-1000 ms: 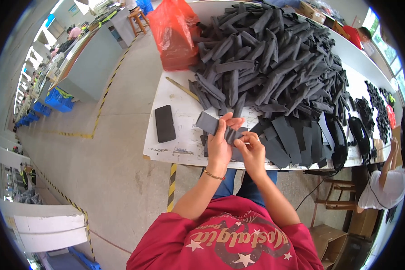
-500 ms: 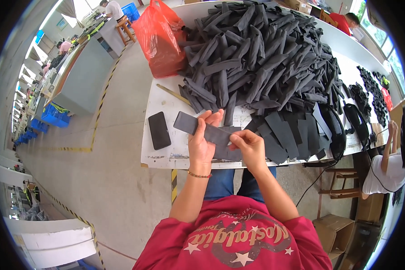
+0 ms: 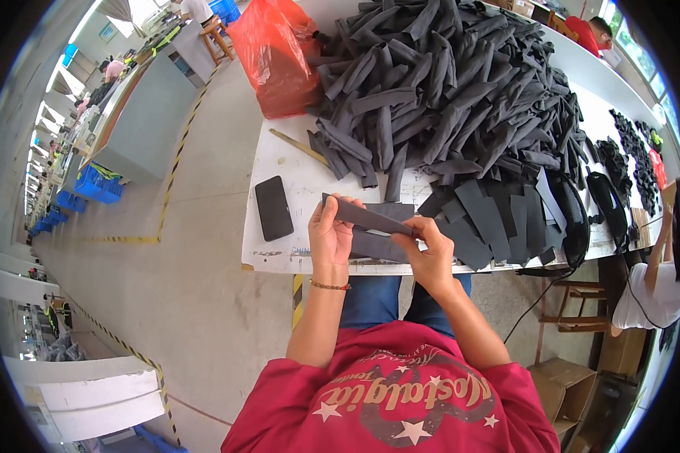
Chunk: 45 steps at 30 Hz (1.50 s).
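A dark grey fabric strip [image 3: 372,219] stretches between my two hands above the front edge of the table. My left hand [image 3: 330,235] pinches its left end, thumb in front and fingers behind. Its right end is gripped by my right hand [image 3: 431,253] between thumb and fingers. The strip slants slightly down to the right and looks narrow, perhaps folded or turned on edge; I cannot tell which. Beneath it, flat dark grey fabric pieces [image 3: 378,248] lie on the white table [image 3: 268,260]. Flat cut pieces [image 3: 472,240] spread out beside my right hand.
A large heap of dark folded strips [image 3: 446,98] covers the table's far side. Left of it are a red plastic bag [image 3: 272,64], a thin yellowish stick [image 3: 298,146] and a black phone [image 3: 274,209]. Black mesh items [image 3: 563,219] lie right; a person in white [image 3: 646,298] sits beyond.
My left hand has shifted from around the strip's middle to its left end. The strip has turned from showing its broad face to a narrow, slanting band. The whole view has shifted slightly.
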{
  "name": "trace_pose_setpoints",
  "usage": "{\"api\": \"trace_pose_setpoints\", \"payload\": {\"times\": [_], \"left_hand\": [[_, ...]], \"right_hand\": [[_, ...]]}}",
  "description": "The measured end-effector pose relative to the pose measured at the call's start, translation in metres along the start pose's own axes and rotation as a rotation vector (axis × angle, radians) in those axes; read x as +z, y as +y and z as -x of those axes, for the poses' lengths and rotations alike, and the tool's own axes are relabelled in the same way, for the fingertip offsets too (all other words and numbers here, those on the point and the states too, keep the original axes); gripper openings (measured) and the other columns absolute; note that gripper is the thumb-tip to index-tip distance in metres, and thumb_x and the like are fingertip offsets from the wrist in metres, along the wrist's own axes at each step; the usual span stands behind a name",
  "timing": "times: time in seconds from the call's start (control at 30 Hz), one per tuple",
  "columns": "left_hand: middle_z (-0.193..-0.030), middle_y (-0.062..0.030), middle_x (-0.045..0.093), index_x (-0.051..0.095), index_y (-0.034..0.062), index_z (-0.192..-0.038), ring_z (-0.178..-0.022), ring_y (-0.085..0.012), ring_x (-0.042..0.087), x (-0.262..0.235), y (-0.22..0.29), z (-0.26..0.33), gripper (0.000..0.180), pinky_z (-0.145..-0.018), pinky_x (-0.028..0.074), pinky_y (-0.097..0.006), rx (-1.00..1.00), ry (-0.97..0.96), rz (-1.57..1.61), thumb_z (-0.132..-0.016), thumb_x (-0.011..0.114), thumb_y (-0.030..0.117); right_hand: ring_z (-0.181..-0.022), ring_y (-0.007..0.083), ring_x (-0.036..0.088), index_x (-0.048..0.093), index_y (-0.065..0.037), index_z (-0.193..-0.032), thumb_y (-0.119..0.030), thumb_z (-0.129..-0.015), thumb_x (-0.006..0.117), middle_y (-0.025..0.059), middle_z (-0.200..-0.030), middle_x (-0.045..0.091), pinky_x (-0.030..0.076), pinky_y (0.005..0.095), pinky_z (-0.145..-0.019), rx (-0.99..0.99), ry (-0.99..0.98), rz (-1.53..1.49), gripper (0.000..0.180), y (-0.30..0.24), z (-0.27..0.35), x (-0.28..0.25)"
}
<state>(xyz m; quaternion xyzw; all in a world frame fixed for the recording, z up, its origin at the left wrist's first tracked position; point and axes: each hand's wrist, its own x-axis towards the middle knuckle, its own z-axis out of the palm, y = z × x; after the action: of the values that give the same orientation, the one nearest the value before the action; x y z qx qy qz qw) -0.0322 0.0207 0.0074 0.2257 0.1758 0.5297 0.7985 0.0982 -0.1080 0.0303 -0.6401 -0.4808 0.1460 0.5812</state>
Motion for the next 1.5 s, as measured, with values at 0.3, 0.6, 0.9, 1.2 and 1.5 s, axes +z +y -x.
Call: {"api": "trace_pose_setpoints", "payload": {"times": [0.3,0.6,0.9,1.2,1.5], "left_hand": [[-0.094,-0.0144,0.067,0.061,-0.0017,-0.105,-0.088,-0.0302,0.067,0.001,-0.001,0.006,0.018,-0.085,0.056,-0.043,0.055,-0.001,-0.122,-0.093,0.063,0.012],[-0.097,-0.0170,0.066,0.060,-0.0042,-0.105,-0.092,-0.0321,0.066,-0.008,0.003,0.006,0.020,-0.087,0.055,-0.047,-0.104,0.136,-0.208,-0.094,0.061,0.013],[-0.097,-0.0173,0.064,0.057,-0.0079,-0.106,-0.086,-0.0287,0.066,-0.027,0.005,0.008,0.022,-0.086,0.055,-0.043,-0.065,0.219,-0.113,-0.094,0.059,0.010],[-0.086,-0.0085,0.063,0.061,-0.0039,-0.109,-0.076,-0.0185,0.064,-0.073,0.008,-0.130,0.024,-0.069,0.055,-0.031,0.111,0.373,-0.707,-0.088,0.062,0.009],[-0.071,-0.0071,0.066,0.068,-0.0039,-0.085,-0.057,-0.0145,0.061,-0.085,-0.025,-0.172,0.013,-0.052,0.047,-0.029,-0.015,0.465,-0.945,-0.078,0.072,0.007]], "right_hand": [[-0.079,0.0093,0.058,0.060,-0.001,-0.092,-0.004,-0.085,0.070,0.0006,-0.083,0.064,0.048,0.0237,-0.070,0.288,-0.039,-0.340,0.012,-0.003,-0.008,-0.005],[-0.072,0.0076,0.052,0.060,0.001,-0.090,-0.005,-0.090,0.064,0.0014,-0.078,0.060,0.043,0.0239,-0.065,0.055,-0.056,0.049,0.007,0.010,-0.004,0.001],[-0.065,0.0045,0.050,0.064,0.002,-0.089,-0.009,-0.090,0.065,-0.0020,-0.073,0.059,0.041,0.0222,-0.058,0.369,-0.210,-0.100,0.011,0.034,-0.013,0.002],[-0.089,0.0313,0.061,0.066,-0.007,-0.102,-0.022,-0.078,0.073,0.0127,-0.094,0.063,0.050,0.0396,-0.072,0.087,-0.130,0.586,0.029,0.065,-0.024,-0.026],[-0.102,0.0287,0.052,0.053,0.001,-0.124,-0.026,-0.079,0.070,0.0128,-0.108,0.056,0.043,0.0386,-0.088,-0.066,-0.348,1.285,0.055,0.095,0.038,-0.076]]}}
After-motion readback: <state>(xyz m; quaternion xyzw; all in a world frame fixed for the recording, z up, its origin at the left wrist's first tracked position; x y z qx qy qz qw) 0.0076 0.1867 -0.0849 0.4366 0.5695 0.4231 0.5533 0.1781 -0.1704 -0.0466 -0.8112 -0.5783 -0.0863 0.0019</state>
